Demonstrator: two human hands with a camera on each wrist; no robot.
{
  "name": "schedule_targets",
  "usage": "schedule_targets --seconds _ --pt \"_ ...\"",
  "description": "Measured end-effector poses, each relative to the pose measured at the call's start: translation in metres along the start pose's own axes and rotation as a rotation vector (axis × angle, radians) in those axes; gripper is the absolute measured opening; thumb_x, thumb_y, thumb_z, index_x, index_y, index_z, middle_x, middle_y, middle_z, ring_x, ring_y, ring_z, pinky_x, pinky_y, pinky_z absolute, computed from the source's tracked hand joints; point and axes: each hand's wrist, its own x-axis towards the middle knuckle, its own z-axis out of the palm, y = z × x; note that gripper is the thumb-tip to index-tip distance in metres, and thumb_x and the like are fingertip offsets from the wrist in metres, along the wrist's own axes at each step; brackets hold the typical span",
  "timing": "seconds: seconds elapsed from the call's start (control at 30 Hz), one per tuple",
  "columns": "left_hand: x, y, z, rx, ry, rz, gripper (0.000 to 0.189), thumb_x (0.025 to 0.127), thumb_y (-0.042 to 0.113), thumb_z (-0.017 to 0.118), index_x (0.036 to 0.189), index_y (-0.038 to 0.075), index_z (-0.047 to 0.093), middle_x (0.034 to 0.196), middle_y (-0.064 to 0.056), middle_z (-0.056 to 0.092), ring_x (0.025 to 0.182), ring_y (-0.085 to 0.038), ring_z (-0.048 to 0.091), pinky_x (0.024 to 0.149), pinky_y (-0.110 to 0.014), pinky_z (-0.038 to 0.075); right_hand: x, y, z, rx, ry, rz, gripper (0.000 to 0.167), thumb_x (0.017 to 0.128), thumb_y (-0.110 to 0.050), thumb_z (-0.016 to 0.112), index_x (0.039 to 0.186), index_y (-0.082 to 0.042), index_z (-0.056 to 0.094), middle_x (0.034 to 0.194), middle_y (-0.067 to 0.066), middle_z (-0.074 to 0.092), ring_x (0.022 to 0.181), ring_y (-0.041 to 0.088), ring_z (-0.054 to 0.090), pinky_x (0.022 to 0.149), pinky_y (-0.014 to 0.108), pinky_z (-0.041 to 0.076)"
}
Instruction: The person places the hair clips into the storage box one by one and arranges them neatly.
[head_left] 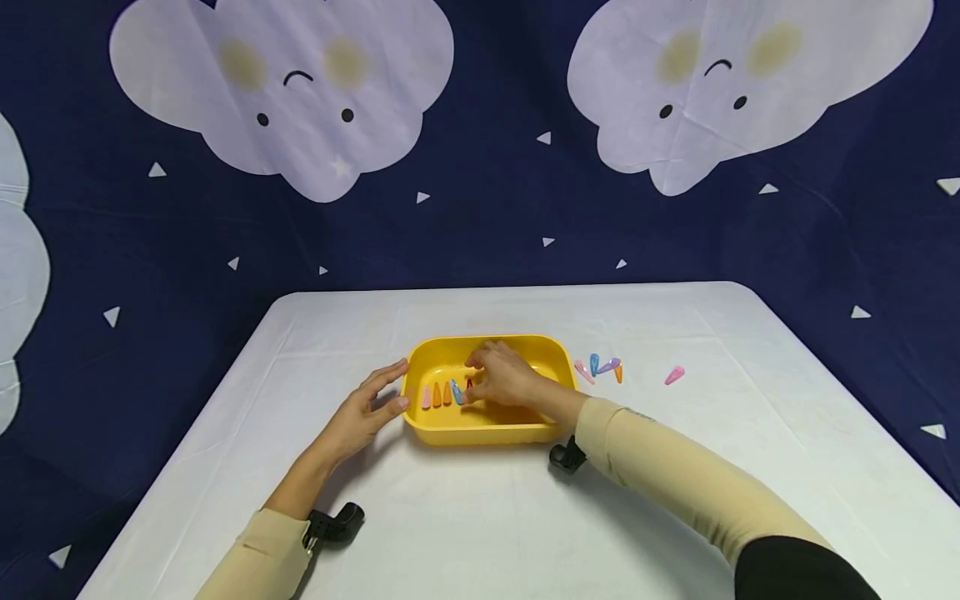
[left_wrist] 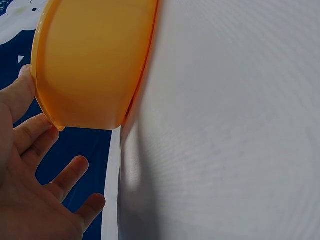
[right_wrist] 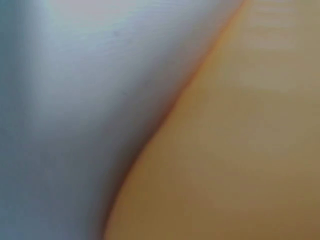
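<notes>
A yellow tray [head_left: 480,435] sits on the white table. Inside at the left, snap hair clips stand in a row: a pink clip [head_left: 426,397], an orange clip [head_left: 437,395], another orange clip [head_left: 447,393], a blue clip [head_left: 457,392] and a red clip [head_left: 469,384]. My right hand [head_left: 510,377] reaches into the tray over the row's right end. Its thumb is at the red clip, partly covering it; whether the fingers pinch it is unclear. My left hand [head_left: 360,417] touches the tray's left end, fingers extended; the left wrist view shows thumb and fingertips at the rim [left_wrist: 35,70].
Right of the tray lie loose hair clips: a pink clip [head_left: 583,372], a blue clip [head_left: 595,364], a purple clip [head_left: 609,365] and an orange clip [head_left: 618,372]. Another pink clip [head_left: 675,375] lies farther right. A dark blue cloud-patterned cloth [head_left: 495,233] hangs behind the table.
</notes>
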Motion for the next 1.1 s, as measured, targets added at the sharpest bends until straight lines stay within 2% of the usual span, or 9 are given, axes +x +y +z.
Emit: schedule_targets --seconds 0.3,0.57,0.77,1.1 --pt "-0.001 -0.001 0.000 0.014 0.000 -0.014 0.054 0.093 0.021 0.059 0.143 0.009 0.042 0.152 -0.010 0.034 0.144 -0.035 0.023 0.112 -0.065 0.019 -0.008 0.002 -0.027 0.059 0.065 -0.031 0.057 0.077 -0.036 0.077 0.123 -0.006 0.061 0.114 0.009 0.059 0.108 0.024 0.047 0.096 0.037 0.043" --pt "-0.001 -0.001 0.000 0.012 -0.002 -0.015 0.054 0.093 0.021 0.059 0.143 0.009 0.041 0.152 -0.011 0.034 0.144 -0.035 0.023 0.112 -0.064 0.018 -0.019 0.008 -0.046 0.077 0.112 0.024 0.058 0.078 -0.042 0.075 0.125 -0.012 0.060 0.118 0.005 0.060 0.111 0.023 0.048 0.100 0.039 0.043" --pt "0.000 0.000 0.000 0.009 -0.009 -0.011 0.053 0.093 0.021 0.059 0.143 0.010 0.042 0.152 -0.011 0.034 0.144 -0.035 0.023 0.112 -0.063 0.019 -0.032 0.016 -0.062 0.137 0.154 0.044 0.055 0.079 -0.041 0.074 0.125 -0.014 0.060 0.119 0.004 0.058 0.115 0.024 0.049 0.101 0.043 0.044" --pt "0.000 0.002 -0.001 0.010 -0.005 -0.012 0.054 0.093 0.021 0.059 0.142 0.008 0.042 0.152 -0.012 0.034 0.143 -0.036 0.023 0.113 -0.063 0.019 -0.054 0.034 -0.087 0.174 0.274 0.002 0.053 0.079 -0.041 0.074 0.124 -0.015 0.060 0.116 0.004 0.060 0.114 0.026 0.052 0.095 0.043 0.045"
